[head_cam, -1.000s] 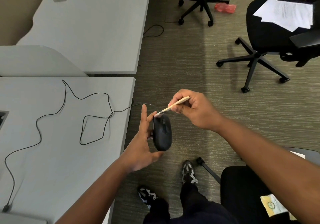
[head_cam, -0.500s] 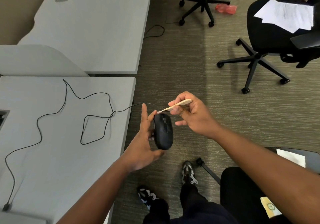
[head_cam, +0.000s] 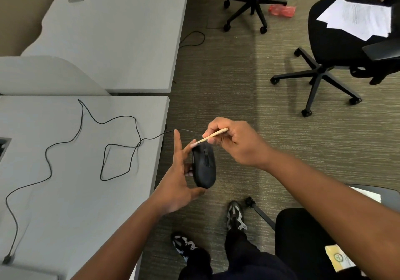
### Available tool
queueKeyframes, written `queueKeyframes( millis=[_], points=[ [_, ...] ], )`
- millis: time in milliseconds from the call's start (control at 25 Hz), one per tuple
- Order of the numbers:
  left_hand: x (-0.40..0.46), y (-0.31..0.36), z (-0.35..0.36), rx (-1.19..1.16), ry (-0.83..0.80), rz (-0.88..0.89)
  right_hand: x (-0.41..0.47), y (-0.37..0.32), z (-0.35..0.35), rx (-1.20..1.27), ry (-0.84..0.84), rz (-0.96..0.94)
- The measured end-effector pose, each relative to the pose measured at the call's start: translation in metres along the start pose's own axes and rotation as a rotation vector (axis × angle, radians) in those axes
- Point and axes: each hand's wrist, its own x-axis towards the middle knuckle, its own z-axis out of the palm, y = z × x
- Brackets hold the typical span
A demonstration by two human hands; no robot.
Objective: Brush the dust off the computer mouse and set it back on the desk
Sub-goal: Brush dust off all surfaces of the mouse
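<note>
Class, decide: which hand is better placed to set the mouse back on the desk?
Probably left: the left hand already holds the mouse beside the desk; the right hand grips the brush.

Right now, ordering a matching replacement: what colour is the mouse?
Black, matte, the mouse; head view.

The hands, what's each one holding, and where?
Left hand holds the mouse by its side and rear end; right hand pinches the brush by its wooden handle.

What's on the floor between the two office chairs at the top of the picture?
In the head view, a crumpled red wrapper lies on the carpet between the far chair and the chair holding papers.
</note>
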Motion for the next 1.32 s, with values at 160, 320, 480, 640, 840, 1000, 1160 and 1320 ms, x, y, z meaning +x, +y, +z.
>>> queueKeyframes(
  millis=[160, 320, 480, 640, 840, 1000, 1160, 1320],
  points=[
    [-0.002, 0.002, 0.0, -0.001, 0.013, -0.003, 0.005, -0.004, -0.007, -0.229, -0.075, -0.023],
    [-0.002, 0.003, 0.0, -0.014, 0.011, 0.007, 0.005, -0.008, -0.009, -0.227, -0.02, -0.058],
    [-0.001, 0.004, -0.001, -0.022, -0.003, 0.007, 0.004, -0.014, -0.008, -0.167, -0.083, -0.069],
    [-0.003, 0.004, -0.002, -0.029, -0.007, 0.009, 0.004, -0.012, -0.008, -0.262, -0.01, -0.04],
    [-0.005, 0.003, -0.002, -0.046, 0.007, -0.006, 0.0, -0.012, -0.009, -0.027, 0.022, 0.044],
    [-0.006, 0.002, -0.002, -0.057, 0.014, -0.001, -0.003, -0.007, -0.006, 0.011, 0.125, 0.072],
    [-0.006, 0.001, 0.0, -0.044, 0.029, -0.006, -0.007, -0.004, -0.006, 0.198, 0.179, 0.166],
    [-0.004, 0.001, 0.0, 0.008, 0.063, 0.011, -0.012, 0.0, -0.002, 0.202, 0.217, 0.193]
  ],
)
